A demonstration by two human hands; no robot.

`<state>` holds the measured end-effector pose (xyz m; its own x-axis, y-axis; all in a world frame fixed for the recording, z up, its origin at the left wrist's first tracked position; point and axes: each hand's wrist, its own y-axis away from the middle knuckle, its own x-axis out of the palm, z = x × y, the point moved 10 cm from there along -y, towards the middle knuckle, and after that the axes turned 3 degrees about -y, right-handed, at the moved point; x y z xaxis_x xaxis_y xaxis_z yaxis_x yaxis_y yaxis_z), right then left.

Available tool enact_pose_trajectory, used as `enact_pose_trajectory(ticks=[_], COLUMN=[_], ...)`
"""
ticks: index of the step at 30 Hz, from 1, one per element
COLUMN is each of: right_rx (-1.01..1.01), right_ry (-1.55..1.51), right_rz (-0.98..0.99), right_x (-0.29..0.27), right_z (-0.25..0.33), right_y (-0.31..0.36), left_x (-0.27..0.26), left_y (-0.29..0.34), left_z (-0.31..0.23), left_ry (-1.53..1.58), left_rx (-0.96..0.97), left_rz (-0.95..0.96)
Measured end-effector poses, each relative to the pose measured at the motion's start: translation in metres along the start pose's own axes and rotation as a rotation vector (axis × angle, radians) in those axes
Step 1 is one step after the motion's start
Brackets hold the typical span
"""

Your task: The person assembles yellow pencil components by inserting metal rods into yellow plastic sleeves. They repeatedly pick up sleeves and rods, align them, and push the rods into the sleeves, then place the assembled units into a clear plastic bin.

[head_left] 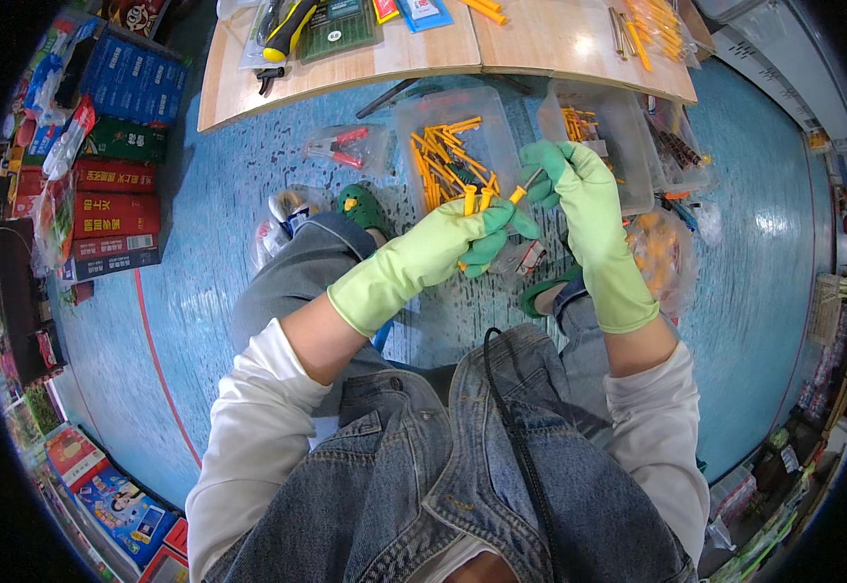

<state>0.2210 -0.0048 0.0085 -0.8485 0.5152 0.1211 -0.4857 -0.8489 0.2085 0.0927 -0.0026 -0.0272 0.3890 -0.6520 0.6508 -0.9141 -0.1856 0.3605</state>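
My left hand, in a pale green rubber glove with darker fingers, is closed around several yellow-orange plastic wall plugs. Their collared ends stick up between the fingers. One orange plug points up toward my right hand. That hand, gloved the same way, pinches a thin metal screw whose lower end meets this plug's mouth; how far it goes in I cannot tell. Just beyond the hands, a clear plastic bin on the floor holds many more orange plugs.
A second clear bin stands to the right, beside a bag of orange pieces. Ahead is a wooden table with a yellow-black screwdriver and long screws. Red-handled pliers lie bagged on the floor. Stacked boxes line the left.
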Motion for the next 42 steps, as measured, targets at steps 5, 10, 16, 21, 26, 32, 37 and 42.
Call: enact_pose_trajectory(ticks=[5, 10, 16, 21, 26, 32, 37, 42], right_rx=[0.055, -0.006, 0.272, 0.305, 0.318, 0.307, 0.238, 0.210], right_ry=[-0.046, 0.141, 0.186, 0.039, 0.028, -0.027, -0.055, -0.003], right_rz=[-0.039, 0.046, 0.067, 0.049, -0.052, -0.034, -0.032, -0.019], right_x=[0.000, 0.011, 0.019, 0.021, 0.013, 0.018, 0.017, 0.020], right_z=[-0.005, 0.006, -0.032, -0.036, -0.034, -0.040, -0.030, -0.017], right_y=[-0.004, -0.005, 0.001, 0.005, 0.008, 0.011, 0.010, 0.010], left_x=[0.003, -0.012, -0.031, -0.030, -0.027, -0.022, -0.028, -0.036], left_y=[0.002, 0.006, 0.023, 0.031, 0.035, 0.034, 0.035, 0.018], left_z=[-0.003, -0.010, -0.059, -0.063, -0.073, -0.067, -0.068, -0.035], left_ry=[0.120, -0.109, -1.192, -1.279, -1.339, -1.425, -1.255, -0.572], left_rx=[-0.075, -0.002, 0.346, 0.350, 0.411, 0.404, 0.384, 0.028], left_rz=[0.021, -0.025, -0.442, -0.509, -0.557, -0.524, -0.517, -0.202])
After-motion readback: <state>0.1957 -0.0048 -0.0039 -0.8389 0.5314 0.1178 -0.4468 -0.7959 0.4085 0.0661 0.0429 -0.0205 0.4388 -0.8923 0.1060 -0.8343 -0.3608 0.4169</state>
